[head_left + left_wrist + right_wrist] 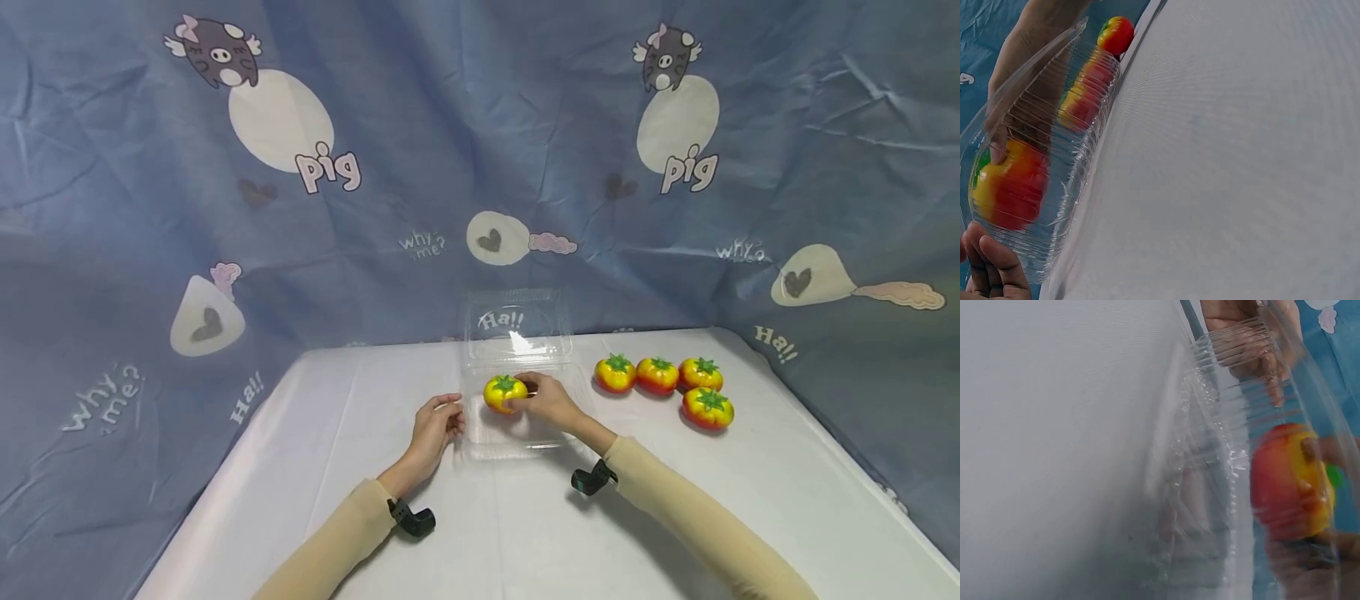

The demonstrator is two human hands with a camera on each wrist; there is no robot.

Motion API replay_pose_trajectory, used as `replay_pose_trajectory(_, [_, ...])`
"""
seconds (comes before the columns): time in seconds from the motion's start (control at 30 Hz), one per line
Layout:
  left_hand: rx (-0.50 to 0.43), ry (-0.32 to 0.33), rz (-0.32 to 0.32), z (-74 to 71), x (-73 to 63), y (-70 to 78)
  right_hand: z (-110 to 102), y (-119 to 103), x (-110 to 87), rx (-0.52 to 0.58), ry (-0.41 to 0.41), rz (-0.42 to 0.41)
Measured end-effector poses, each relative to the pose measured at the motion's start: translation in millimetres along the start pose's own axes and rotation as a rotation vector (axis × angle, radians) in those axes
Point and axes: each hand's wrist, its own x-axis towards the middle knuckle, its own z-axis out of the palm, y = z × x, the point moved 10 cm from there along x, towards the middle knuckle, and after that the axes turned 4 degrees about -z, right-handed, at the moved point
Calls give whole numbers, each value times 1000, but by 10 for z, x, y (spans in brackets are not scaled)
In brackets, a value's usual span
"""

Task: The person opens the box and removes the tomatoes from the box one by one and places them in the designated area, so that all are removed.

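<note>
My right hand (551, 404) grips a red-and-yellow toy tomato (503, 393) with a green leafy top, its thumb and fingers at the tomato's right side. It holds the tomato over the base of a clear plastic clamshell box (483, 454), whose lid (480, 342) stands raised at the back. In the left wrist view this tomato (1013, 187) shows through the ribbed box wall. At the box's left edge, my left hand (433, 433) rests with loosely bent fingers, fingertips (1000, 256) close against the corner. Through the plastic, the right wrist view also shows the left hand (1244, 344).
Several more toy tomatoes (657, 377) are grouped to the right of the box on the white-covered table (367, 392). A blue printed cloth (412, 167) hangs behind the table and along its sides. Each wrist wears a small black camera (412, 518).
</note>
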Motion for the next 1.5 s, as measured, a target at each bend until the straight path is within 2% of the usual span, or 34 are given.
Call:
replay_pose_trajectory(0.33, [7, 23, 1, -37, -39, -7, -206, -103, -122, 19, 37, -3])
replay_pose_trajectory(0.7, [14, 7, 24, -32, -41, 22, -422, -117, -244, 24, 40, 1])
replay_pose_trajectory(1.17, [28, 16, 11, -16, -65, -7, -525, -105, -335, 43, 54, -5])
replay_pose_trajectory(1.5, [26, 5, 26, -3, -49, 7, -633, -84, -367, 60, 53, -14])
